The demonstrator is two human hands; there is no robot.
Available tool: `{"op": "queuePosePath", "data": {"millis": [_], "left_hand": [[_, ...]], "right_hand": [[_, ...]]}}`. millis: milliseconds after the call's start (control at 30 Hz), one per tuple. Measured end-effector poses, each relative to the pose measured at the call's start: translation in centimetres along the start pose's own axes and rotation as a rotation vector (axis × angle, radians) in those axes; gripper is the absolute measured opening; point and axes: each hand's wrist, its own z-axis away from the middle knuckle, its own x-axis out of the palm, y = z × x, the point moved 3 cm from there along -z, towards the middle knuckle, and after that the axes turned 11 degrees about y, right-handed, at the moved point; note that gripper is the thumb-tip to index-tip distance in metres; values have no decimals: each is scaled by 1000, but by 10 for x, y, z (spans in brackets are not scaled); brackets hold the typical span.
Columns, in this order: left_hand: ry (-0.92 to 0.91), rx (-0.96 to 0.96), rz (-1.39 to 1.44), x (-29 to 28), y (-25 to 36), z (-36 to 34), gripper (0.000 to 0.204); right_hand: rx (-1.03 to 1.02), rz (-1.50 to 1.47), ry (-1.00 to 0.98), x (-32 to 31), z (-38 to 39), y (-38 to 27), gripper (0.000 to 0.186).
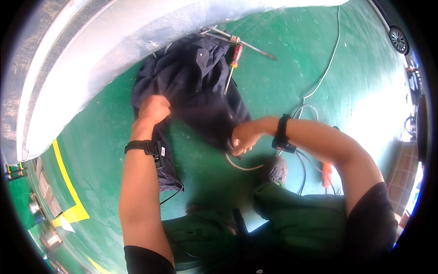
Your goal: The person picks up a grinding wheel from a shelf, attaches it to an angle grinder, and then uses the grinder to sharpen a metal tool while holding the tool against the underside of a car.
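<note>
A dark navy work garment (182, 75) lies crumpled on the green floor in front of me. Two long parts of it reach toward me; I cannot tell whether it is trousers or a jacket. My left hand (155, 108) is closed on the cloth near the top of the left part. Lower down, my right hand (246, 136) grips the end of the right part, its fingers curled round the edge. Beside the garment's upper right edge lies a screwdriver (236, 58) with a red and yellow handle, its shaft partly over the cloth.
A large pale curved panel (109, 50) spans the upper left. A metal bar tool (248, 44) lies beyond the screwdriver. A pale cable (329, 64) loops across the floor on the right, near an orange object (326, 174) and my shoe (274, 170). Yellow tape (66, 176) marks the left floor.
</note>
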Motion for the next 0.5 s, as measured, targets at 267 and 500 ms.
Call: {"op": "queuePosePath", "data": {"millis": [267, 500], "left_hand": [[45, 17, 68, -20, 23, 9, 37], [69, 230, 41, -6, 76, 12, 76]], "right_hand": [[283, -150, 623, -108, 13, 54, 40], [494, 89, 1342, -159, 40, 140, 32]]}}
